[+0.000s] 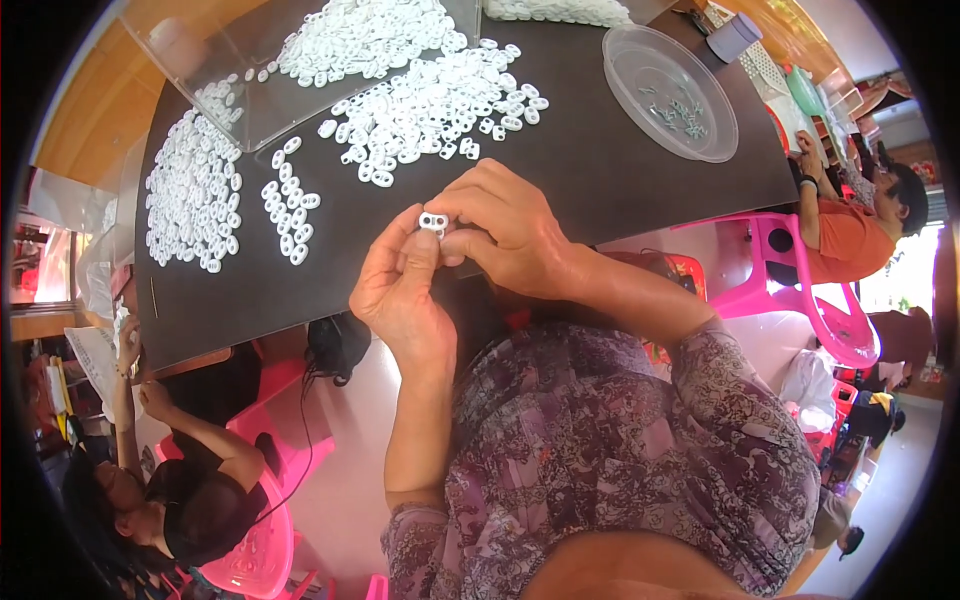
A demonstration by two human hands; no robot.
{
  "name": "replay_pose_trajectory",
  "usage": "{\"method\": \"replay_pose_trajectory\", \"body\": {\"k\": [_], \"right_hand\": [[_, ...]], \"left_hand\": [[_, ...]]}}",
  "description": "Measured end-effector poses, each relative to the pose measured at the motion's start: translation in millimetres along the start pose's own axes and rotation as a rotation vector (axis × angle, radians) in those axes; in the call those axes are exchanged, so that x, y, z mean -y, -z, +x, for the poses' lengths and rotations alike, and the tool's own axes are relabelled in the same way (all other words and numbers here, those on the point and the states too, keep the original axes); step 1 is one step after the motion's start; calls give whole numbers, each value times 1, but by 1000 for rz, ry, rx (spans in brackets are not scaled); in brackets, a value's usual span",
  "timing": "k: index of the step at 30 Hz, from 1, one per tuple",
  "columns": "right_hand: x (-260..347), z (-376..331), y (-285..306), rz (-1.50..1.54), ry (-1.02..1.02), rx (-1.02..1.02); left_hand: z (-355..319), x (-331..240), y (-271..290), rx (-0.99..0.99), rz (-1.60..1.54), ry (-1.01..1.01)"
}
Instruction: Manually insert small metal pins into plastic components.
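Between the fingertips of both hands is a small white plastic piece [433,221] with two dark holes. My left hand [405,285] pinches it from below and the left, thumb on its near side. My right hand [510,225] comes in from the right, its thumb and forefinger closed at the piece's right edge. Just beyond my hands lies a loose heap of similar white pieces [430,105]. A small group of white oval pieces [288,205] lies to the left, beside a larger pile of white ovals [192,190].
A clear plastic bin [250,140] with white pieces stands at the back left of the dark table [330,290]. On the right, a round clear tub [625,75] holds small metallic bits, near a grey cup [735,38]. People sit on pink chairs [770,260] on both sides.
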State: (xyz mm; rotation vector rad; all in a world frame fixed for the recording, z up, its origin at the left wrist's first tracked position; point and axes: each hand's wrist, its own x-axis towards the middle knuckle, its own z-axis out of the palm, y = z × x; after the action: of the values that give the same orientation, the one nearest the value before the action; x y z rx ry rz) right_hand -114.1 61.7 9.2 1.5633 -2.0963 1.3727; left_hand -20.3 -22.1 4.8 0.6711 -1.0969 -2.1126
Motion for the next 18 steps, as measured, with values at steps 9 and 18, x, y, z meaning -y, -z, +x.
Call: {"method": "replay_pose_trajectory", "body": {"k": [9, 18], "right_hand": [[-2, -5, 8, 46, -29, -36], [0, -10, 14, 159, -113, -42]], "left_hand": [[-1, 10, 2, 90, 141, -141], [-3, 12, 2, 204, 221, -221]]}}
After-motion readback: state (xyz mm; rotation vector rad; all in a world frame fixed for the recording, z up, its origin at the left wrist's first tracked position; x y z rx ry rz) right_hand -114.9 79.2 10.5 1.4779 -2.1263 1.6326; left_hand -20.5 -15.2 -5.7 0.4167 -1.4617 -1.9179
